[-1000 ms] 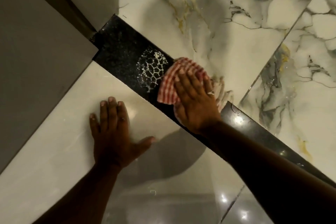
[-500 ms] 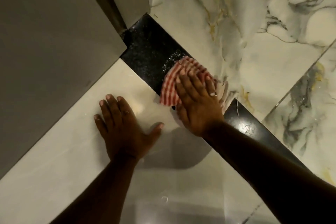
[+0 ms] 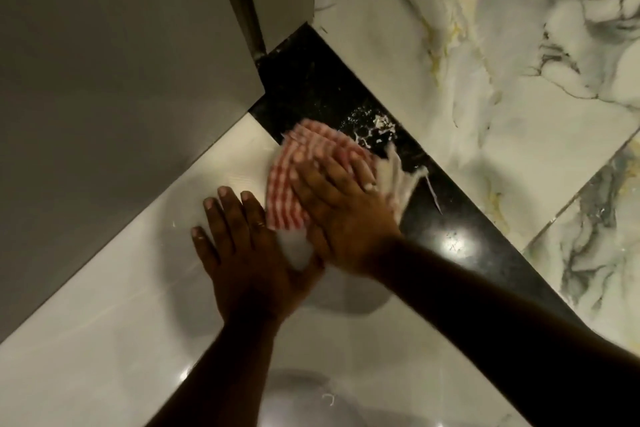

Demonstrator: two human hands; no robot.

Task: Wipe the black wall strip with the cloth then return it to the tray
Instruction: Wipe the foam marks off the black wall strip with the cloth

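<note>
The right hand (image 3: 341, 218) presses flat, fingers together, on the checked cloth (image 3: 304, 173) over the black strip (image 3: 349, 107). The left hand (image 3: 242, 250), spread, braces on the white tile (image 3: 104, 305). Wiping is underway; next, the soapy patch (image 3: 374, 130) just right needs passes. No tray shows.

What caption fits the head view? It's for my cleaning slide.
Right hand presses checked cloth on foam-flecked black wall strip; left hand flat on pale tile.

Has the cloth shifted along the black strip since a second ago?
Yes. The cloth slid up the black strip, nearer the grey panel's corner.
</note>
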